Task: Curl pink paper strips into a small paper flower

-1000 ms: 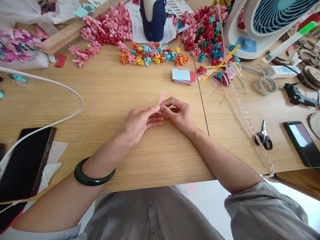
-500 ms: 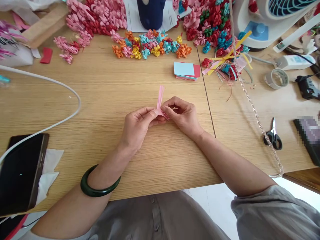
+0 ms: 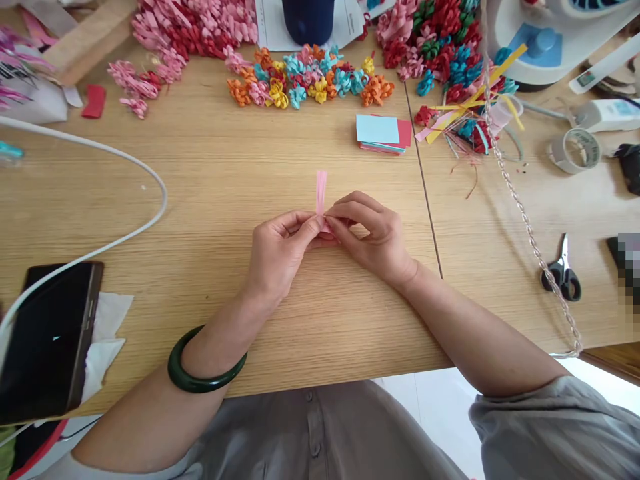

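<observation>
Between my two hands, a narrow pink paper strip (image 3: 321, 192) stands upright, its lower end folded and partly hidden by fingers. My left hand (image 3: 285, 243) pinches that lower end between thumb and fingers. From the other side, the thumb and index finger of my right hand (image 3: 373, 233) close on the same folded part, and the fingertips of both hands nearly meet. Beyond them lies a small stack of light blue and red paper cards (image 3: 379, 130). A row of orange, yellow, blue and pink paper flowers (image 3: 310, 79) sits farther back.
Pink flowers (image 3: 195, 27) pile up at the back, beside a dark blue cup (image 3: 307, 20). Black-handled scissors (image 3: 563, 277), a tape roll (image 3: 575, 152) and a twisted cord (image 3: 520, 207) are on the right. A white cable (image 3: 145, 172) loops over a dark tablet (image 3: 47, 333) at left.
The pink strip has turned from a slight tilt to nearly straight up. My right fingers have shifted at its folded base. The whole view has moved slightly.
</observation>
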{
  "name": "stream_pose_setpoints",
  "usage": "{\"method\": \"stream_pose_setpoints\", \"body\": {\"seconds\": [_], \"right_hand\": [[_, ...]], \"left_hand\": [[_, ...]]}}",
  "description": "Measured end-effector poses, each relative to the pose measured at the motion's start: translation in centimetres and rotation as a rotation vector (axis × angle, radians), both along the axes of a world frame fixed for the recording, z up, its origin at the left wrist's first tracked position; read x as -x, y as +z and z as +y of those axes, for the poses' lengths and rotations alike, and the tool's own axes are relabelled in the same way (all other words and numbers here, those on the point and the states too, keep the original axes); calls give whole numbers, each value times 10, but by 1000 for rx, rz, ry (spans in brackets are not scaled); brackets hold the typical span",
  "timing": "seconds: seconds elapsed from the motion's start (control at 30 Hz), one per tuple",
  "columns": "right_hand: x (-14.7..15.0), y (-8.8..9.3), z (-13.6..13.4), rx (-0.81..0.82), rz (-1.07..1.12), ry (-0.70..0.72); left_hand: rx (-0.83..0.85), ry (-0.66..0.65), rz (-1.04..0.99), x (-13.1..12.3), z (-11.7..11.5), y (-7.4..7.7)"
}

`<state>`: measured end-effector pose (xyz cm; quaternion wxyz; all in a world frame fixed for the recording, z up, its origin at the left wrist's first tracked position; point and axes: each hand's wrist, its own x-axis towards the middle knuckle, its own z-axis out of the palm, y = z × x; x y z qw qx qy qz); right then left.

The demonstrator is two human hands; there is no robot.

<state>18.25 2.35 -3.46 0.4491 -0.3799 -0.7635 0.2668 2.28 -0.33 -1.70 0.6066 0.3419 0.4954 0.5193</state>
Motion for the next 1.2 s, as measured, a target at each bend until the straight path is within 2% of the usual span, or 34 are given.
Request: {"method": "stream_pose_setpoints", "body": {"seconds": [0.1, 0.2, 0.43, 0.53, 0.63, 0.77, 0.87, 1.1, 1.2], "right_hand": [[-3, 0, 1, -60, -84, 13], [-2, 1, 1, -55, -50, 22], [4, 4, -3, 198, 137, -11], [5, 5, -3, 219, 163, -17], [4, 4, -3, 177, 118, -36], [4, 2, -2, -2, -40, -83], [4, 2, -2, -100, -113, -96], [4, 1, -3, -90, -133, -125], [4, 0, -4, -157, -165, -139]], "left_hand": [[-14, -12, -18, 1, 0, 1], [-30, -24, -21, 2, 0, 0], [-38, 19, 22, 2, 2, -4], [-50, 15, 46, 3, 3, -5], [-89, 23, 104, 4, 3, -7], [-113, 44, 227, 5, 3, -10], [-109, 31, 234, 6, 2, -10], [-96, -1, 190, 6, 1, -7], [-66, 22, 175, 6, 2, -7]]}}
